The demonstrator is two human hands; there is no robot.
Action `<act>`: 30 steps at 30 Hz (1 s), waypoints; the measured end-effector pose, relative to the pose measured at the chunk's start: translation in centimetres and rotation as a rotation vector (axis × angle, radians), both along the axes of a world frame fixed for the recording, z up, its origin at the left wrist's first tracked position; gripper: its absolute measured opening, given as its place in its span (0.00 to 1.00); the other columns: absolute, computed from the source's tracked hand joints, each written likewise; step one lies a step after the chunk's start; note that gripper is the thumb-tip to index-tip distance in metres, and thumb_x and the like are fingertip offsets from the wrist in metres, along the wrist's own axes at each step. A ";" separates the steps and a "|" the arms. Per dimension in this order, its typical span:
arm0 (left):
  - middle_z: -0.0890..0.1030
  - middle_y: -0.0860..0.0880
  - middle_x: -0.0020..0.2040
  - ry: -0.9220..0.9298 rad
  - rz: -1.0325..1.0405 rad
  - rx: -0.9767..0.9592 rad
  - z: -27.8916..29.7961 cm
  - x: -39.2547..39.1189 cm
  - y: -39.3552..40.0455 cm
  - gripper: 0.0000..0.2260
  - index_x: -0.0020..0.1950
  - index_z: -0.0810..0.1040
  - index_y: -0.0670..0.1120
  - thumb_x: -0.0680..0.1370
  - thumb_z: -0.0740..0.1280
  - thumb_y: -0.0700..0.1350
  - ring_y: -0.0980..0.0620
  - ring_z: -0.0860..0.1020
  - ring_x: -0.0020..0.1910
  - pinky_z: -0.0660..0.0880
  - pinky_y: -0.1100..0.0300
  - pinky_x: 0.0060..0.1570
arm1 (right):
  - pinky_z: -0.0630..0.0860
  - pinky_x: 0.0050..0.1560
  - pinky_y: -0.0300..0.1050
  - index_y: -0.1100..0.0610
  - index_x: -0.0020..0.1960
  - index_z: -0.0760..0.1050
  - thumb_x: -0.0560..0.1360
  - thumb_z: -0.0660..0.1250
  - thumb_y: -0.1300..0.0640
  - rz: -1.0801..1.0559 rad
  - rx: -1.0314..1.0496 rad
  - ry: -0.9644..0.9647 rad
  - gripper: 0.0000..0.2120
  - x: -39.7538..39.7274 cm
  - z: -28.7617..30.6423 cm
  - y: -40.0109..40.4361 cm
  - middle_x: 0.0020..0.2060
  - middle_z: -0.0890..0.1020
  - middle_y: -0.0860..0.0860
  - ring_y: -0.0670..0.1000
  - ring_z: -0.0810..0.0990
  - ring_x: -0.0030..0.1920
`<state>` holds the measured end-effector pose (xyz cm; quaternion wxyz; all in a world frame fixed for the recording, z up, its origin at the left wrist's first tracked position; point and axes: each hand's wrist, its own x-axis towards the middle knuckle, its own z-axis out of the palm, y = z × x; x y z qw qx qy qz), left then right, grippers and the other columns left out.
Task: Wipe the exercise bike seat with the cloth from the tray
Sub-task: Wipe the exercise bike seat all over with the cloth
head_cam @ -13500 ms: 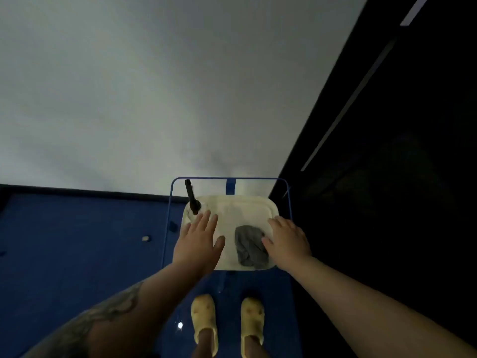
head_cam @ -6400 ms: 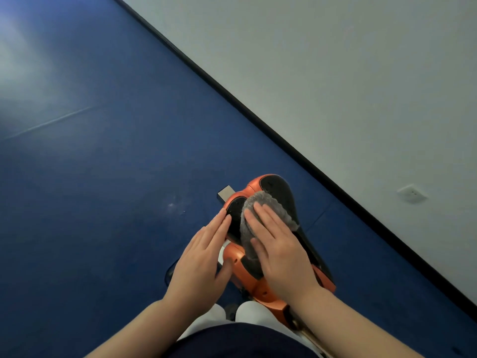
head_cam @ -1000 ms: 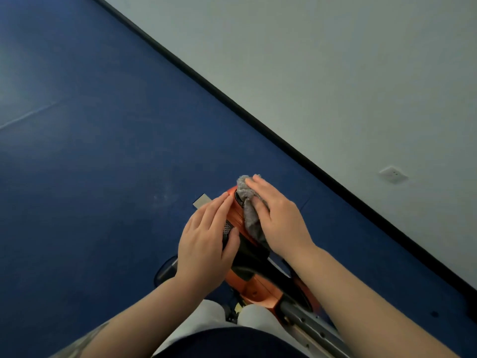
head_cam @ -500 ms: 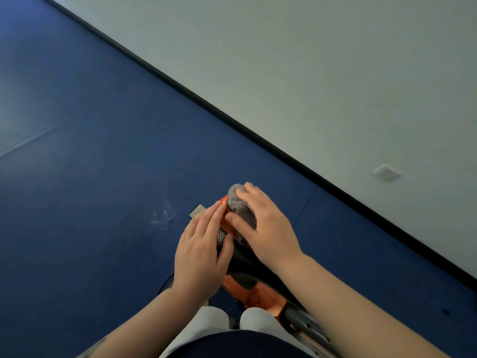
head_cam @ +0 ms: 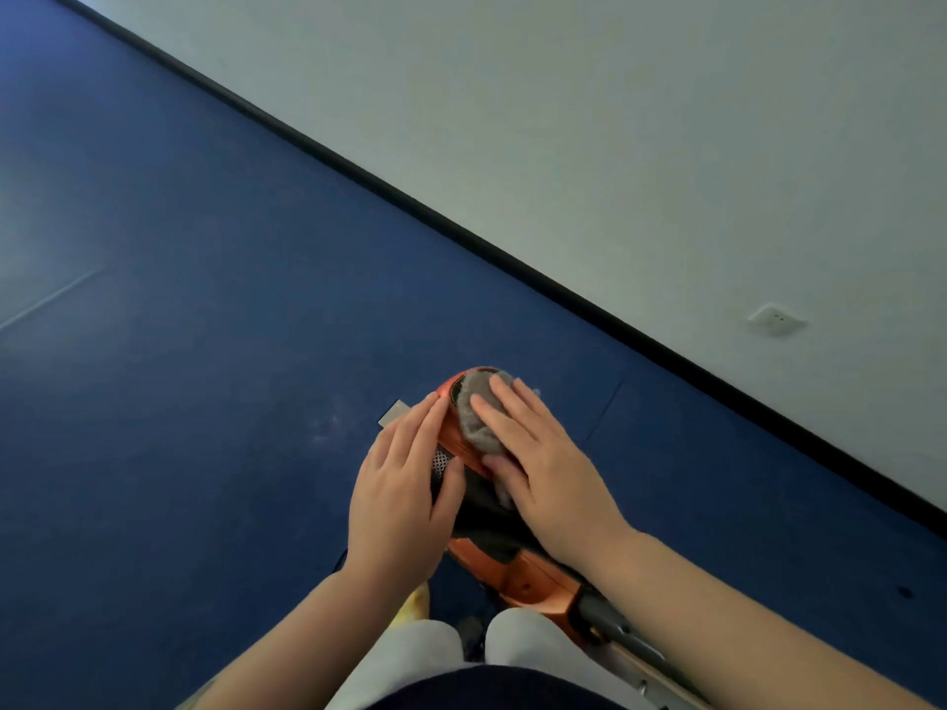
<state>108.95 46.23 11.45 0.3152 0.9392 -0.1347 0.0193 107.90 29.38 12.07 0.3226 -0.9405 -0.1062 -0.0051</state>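
Head view: one camera looking down past the person's legs at the bike seat; nothing else to go through.
Seat: the orange and black seat (head_cam: 479, 509) stands over the blue floor (head_cam: 205, 376), near the wall (head_cam: 666, 146), its far end pointing away from the person.
Cloth: the grey cloth (head_cam: 474, 415) lies bunched on the far end of the seat, touching the orange edge there.
Right hand: the right hand (head_cam: 543, 468) lies flat on the cloth, fingers stretched out and slightly spread, pressing it onto the seat rather than pinching it.
Left hand: the left hand (head_cam: 405, 494) rests against the left side of the seat, fingers straight and close together, thumb on the black part; it holds nothing and seems to steady the seat.
Tray: not in view.
Done: the cloth is out of the tray and on the seat, so the fetching is finished and the wiping is in hand.
Left: as far as I can judge, the near black part and the sides under the hands may need passes; how clean any part is cannot be told.
Stage: likely well into the wiping, the end not yet reached.
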 end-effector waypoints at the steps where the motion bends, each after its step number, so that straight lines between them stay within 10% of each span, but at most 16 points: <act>1: 0.67 0.55 0.71 0.002 0.007 0.004 0.0 0.0 0.0 0.24 0.74 0.61 0.52 0.77 0.57 0.52 0.57 0.62 0.69 0.57 0.62 0.66 | 0.54 0.72 0.37 0.43 0.76 0.55 0.80 0.58 0.53 -0.002 -0.016 0.001 0.26 -1.2 -0.4 -0.5 0.76 0.53 0.40 0.42 0.47 0.76; 16: 0.67 0.54 0.72 0.054 0.023 -0.025 0.5 -0.1 -0.2 0.23 0.74 0.61 0.53 0.78 0.56 0.53 0.53 0.62 0.71 0.63 0.48 0.69 | 0.57 0.68 0.39 0.42 0.77 0.44 0.81 0.53 0.48 -0.050 -0.092 0.058 0.28 -1.8 -0.5 -0.1 0.77 0.45 0.39 0.41 0.41 0.76; 30: 0.71 0.53 0.69 -0.039 -0.107 -0.034 1.2 2.2 0.3 0.21 0.69 0.68 0.49 0.76 0.63 0.44 0.55 0.62 0.71 0.56 0.56 0.70 | 0.65 0.67 0.48 0.42 0.76 0.44 0.80 0.52 0.44 -0.225 0.068 0.264 0.28 -0.6 0.1 -0.5 0.77 0.50 0.43 0.48 0.59 0.74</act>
